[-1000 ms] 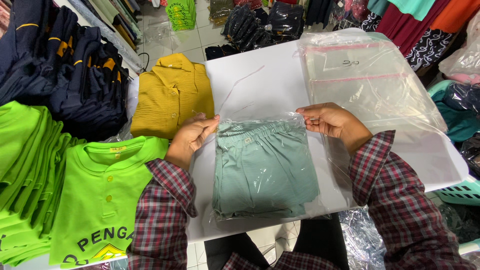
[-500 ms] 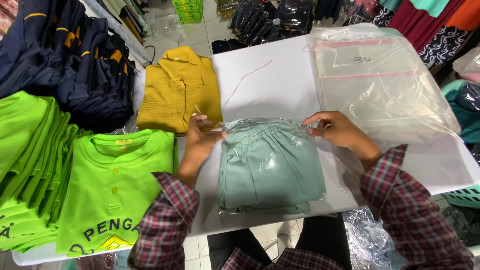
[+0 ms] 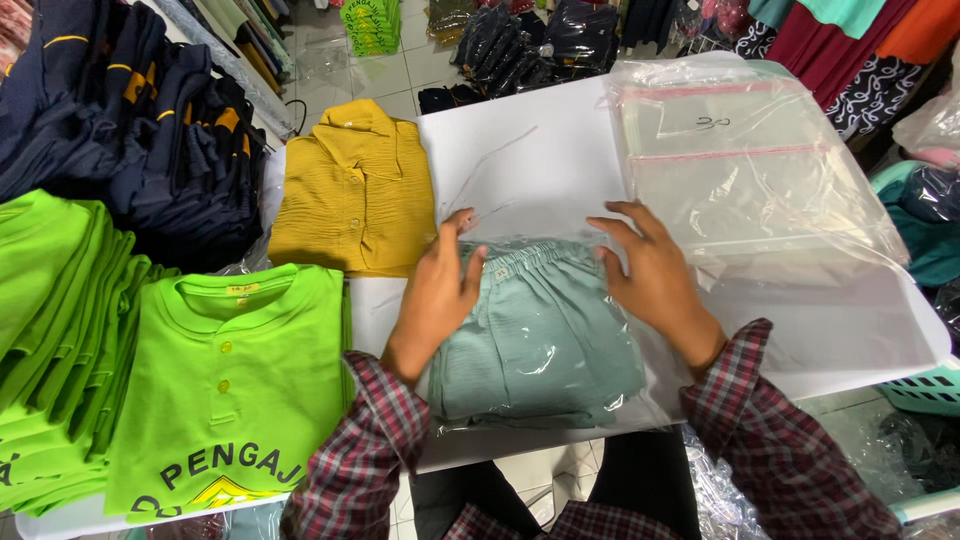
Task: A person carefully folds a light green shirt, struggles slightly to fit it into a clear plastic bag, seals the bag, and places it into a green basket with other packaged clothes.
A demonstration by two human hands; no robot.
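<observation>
A folded sage-green garment in a clear plastic bag (image 3: 540,340) lies on the white table (image 3: 530,150) in front of me. My left hand (image 3: 440,290) rests flat on the bag's left side, fingers spread toward its top edge. Flat on the bag's upper right corner lies my right hand (image 3: 650,270), fingers apart. Neither hand grips anything. Both arms wear red plaid sleeves.
A stack of empty clear bags (image 3: 750,170) lies at the right. A folded mustard shirt (image 3: 350,190) sits left of the bag, lime green shirts (image 3: 230,380) nearer left, navy garments (image 3: 120,110) beyond. A teal basket (image 3: 920,385) stands at the right edge.
Both hands let go of the bag's top edge, which they were pinching, and now lie flat and open on the bagged garment.
</observation>
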